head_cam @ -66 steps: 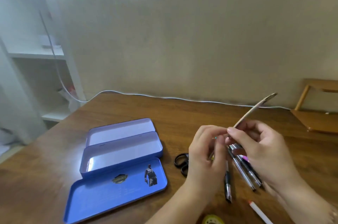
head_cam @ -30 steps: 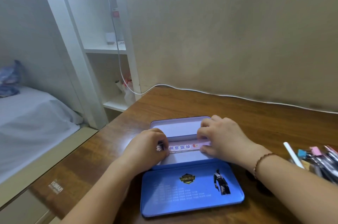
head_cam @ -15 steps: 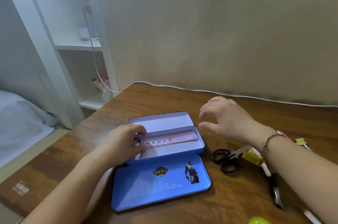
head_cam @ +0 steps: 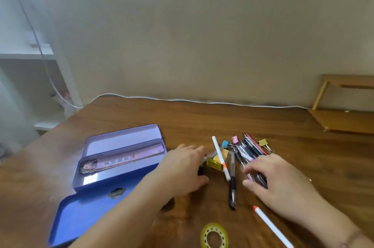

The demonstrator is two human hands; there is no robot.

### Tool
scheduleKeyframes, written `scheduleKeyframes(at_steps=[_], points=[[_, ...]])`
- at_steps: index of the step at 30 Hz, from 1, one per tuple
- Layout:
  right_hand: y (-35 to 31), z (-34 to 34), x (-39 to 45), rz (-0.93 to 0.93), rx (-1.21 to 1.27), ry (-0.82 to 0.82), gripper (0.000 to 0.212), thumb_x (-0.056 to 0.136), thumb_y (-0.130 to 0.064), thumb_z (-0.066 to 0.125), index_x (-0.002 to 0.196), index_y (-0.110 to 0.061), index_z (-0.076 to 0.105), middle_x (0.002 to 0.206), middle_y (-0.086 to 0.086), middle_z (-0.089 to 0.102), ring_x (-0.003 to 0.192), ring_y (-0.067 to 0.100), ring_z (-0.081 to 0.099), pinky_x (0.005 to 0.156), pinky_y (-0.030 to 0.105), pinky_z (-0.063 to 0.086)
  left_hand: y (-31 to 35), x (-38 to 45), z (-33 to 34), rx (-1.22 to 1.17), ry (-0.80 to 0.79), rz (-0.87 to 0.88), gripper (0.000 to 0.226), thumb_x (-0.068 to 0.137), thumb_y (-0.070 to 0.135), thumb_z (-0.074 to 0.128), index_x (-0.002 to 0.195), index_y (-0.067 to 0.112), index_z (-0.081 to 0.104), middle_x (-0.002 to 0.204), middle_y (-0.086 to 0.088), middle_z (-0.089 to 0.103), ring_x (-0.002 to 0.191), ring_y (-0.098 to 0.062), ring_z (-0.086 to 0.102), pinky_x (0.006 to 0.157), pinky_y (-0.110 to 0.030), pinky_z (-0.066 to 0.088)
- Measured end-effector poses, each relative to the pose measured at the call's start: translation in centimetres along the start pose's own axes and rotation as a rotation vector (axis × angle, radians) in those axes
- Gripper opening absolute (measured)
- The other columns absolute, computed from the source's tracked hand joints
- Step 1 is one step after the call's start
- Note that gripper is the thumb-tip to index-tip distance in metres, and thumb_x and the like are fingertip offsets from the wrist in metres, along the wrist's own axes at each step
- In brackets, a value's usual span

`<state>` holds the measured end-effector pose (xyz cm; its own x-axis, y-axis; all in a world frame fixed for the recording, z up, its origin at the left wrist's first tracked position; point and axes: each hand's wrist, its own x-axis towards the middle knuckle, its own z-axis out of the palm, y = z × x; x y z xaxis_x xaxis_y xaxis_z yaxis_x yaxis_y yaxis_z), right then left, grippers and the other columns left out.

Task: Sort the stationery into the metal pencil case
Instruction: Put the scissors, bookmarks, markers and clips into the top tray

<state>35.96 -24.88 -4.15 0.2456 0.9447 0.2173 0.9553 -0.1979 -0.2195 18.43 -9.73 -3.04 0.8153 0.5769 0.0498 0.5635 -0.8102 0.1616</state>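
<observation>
In the head view, the open blue metal pencil case [head_cam: 121, 158] lay on the brown wooden table [head_cam: 202, 122], well to the left of both hands, with a pink printed ruler [head_cam: 123, 160] already resting in its middle tray. The left hand [head_cam: 182, 168] lay palm-down with its fingers nearly straight, their tips touching a yellow box-like item [head_cam: 214, 161]; it gripped nothing. The right hand [head_cam: 277, 181] rested on the near end of a bundle of dark and clear pens [head_cam: 249, 152], its fingers loosely curved over the barrels; whether they were actually pinching the barrels could not be determined. Between the two hands lay a white pen with an orange band [head_cam: 221, 158] and a black pen [head_cam: 232, 183]. Coloured binder clips [head_cam: 232, 141] lay just beyond the right fingertips, a second white pen [head_cam: 271, 225] lay near the right wrist, and a roll of yellow tape [head_cam: 214, 235] lay nearer the person than both hands. Risk: the round barrels would probably roll or fan apart under an uneven grasp, and a clip caught among them could be dragged along.
</observation>
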Motion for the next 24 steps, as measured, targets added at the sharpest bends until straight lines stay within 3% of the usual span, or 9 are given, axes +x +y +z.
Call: scheduleKeyframes(at_steps=[8,12,16,18,21,24], points=[[-0.7,0.6,0.0,-0.11,0.036,0.053,0.033,0.085,-0.061,0.051,0.106,-0.04,0.064,0.097,-0.025,0.051,0.099,0.0,0.04,0.073,0.015,0.034,-0.9,0.3,0.4,-0.001,0.004,-0.014,0.048,0.085,0.044,0.065,0.128,0.033,0.048,0.128,0.011,0.057,0.116,-0.013,0.046,0.094,-0.031,0.049],[-1.4,0.9,-0.2,-0.169,0.086,0.115,0.034,0.083,-0.061,0.047,0.101,-0.039,0.066,0.094,-0.025,0.053,0.094,0.0,0.044,0.074,0.017,0.042,-0.8,0.0,0.0,-0.084,0.075,-0.019,0.055,0.081,0.034,0.069,0.129,0.033,0.043,0.127,0.011,0.051,0.101,-0.008,0.047,0.078,-0.021,0.047],[-1.5,-0.4,-0.5,-0.233,0.187,0.33,0.016,0.085,-0.04,0.06,0.098,-0.031,0.066,0.094,-0.02,0.06,0.095,0.003,0.053,0.08,0.024,0.048,-1.6,-1.5,-1.3,-0.027,0.202,-0.022,0.056,0.081,0.029,0.066,0.131,0.032,0.039,0.127,0.014,0.048,0.098,-0.01,0.05,0.071,-0.02,0.041],[-2.7,-1.1,0.5,-0.362,0.12,0.408,0.022,0.083,-0.025,0.066,0.105,-0.023,0.067,0.1,-0.01,0.065,0.098,0.012,0.056,0.087,0.029,0.047,-2.5,-2.9,-2.2,-0.037,0.28,0.013,0.051,0.081,0.029,0.065,0.125,0.033,0.04,0.115,0.018,0.048,0.095,-0.008,0.05,0.069,-0.018,0.04],[-5.8,-1.3,3.7,-0.579,-0.129,0.415,0.039,0.077,-0.02,0.075,0.115,-0.016,0.066,0.11,-0.001,0.069,0.107,0.02,0.061,0.091,0.035,0.05,-4.0,-5.2,-3.4,-0.352,0.294,0.049,0.041,0.074,0.023,0.069,0.104,0.035,0.043,0.092,0.017,0.054,0.078,-0.01,0.051,0.063,-0.018,0.042],[-9.3,-0.2,7.3,-0.742,-0.17,0.435,0.024,0.081,-0.014,0.07,0.105,-0.016,0.07,0.101,0.001,0.072,0.096,0.021,0.066,0.092,0.04,0.05,-5.9,-7.1,-4.2,-0.895,0.215,0.024,0.035,0.07,0.016,0.066,0.099,0.026,0.05,0.087,0.002,0.063,0.079,-0.019,0.058,0.073,-0.034,0.049]])
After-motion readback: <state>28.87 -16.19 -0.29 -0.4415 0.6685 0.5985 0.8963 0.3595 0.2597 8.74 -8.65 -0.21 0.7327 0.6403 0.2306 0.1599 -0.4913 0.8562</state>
